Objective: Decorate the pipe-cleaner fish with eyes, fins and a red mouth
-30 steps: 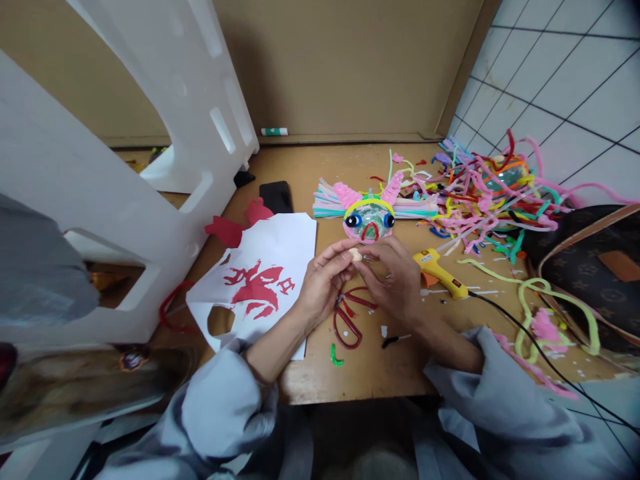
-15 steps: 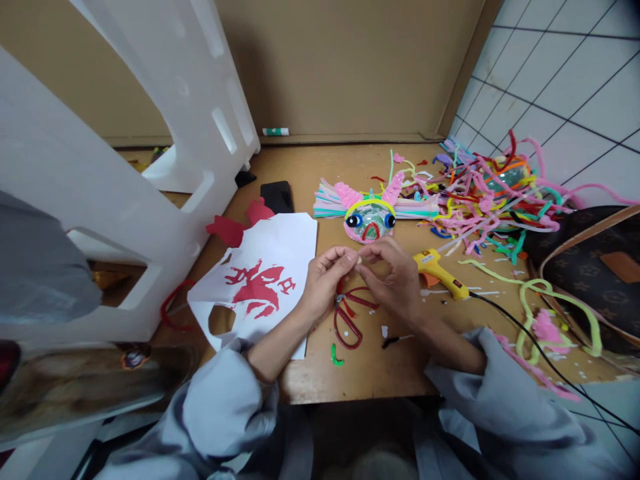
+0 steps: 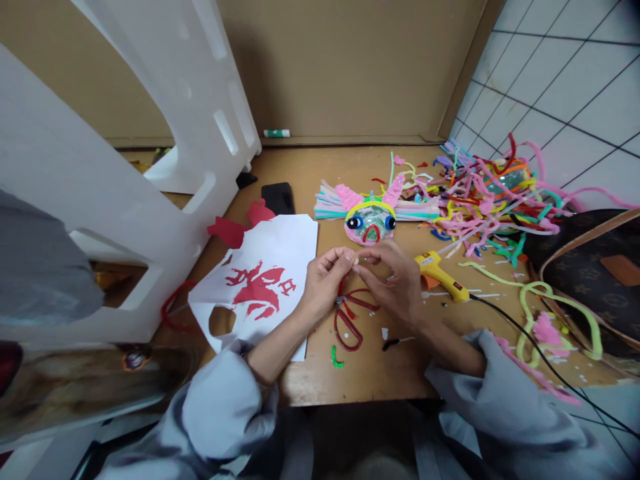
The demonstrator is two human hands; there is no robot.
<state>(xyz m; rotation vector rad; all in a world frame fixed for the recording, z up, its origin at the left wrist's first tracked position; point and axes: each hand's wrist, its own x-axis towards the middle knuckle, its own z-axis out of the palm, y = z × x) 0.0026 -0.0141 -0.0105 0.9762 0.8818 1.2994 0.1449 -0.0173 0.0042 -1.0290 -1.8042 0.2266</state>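
My left hand (image 3: 323,280) and my right hand (image 3: 396,277) meet over the table, fingertips pinched together on a small pale piece (image 3: 357,259) too tiny to identify. Red-handled scissors (image 3: 349,327) lie under and just below the hands. Beyond the fingertips sits a transparent animal face (image 3: 371,225) with blue googly eyes, a yellow band and pink pipe-cleaner ears. A bundle of pastel pipe cleaners (image 3: 330,203) lies behind it, sticking out on both sides. To the right of my right hand rests a yellow hot glue gun (image 3: 443,275).
White paper (image 3: 295,250) with a red cut-out design lies left, near red paper scraps (image 3: 227,231) and a black phone (image 3: 277,198). Tangled pipe cleaners (image 3: 480,207) heap at right beside a brown bag (image 3: 595,267). A black cord (image 3: 525,333) crosses the right side. A green bit (image 3: 337,358) lies in front.
Almost nothing differs. Both hands stay pinched together over the scissors, with only a slight shift of the fingertips, and the view has tilted very slightly.
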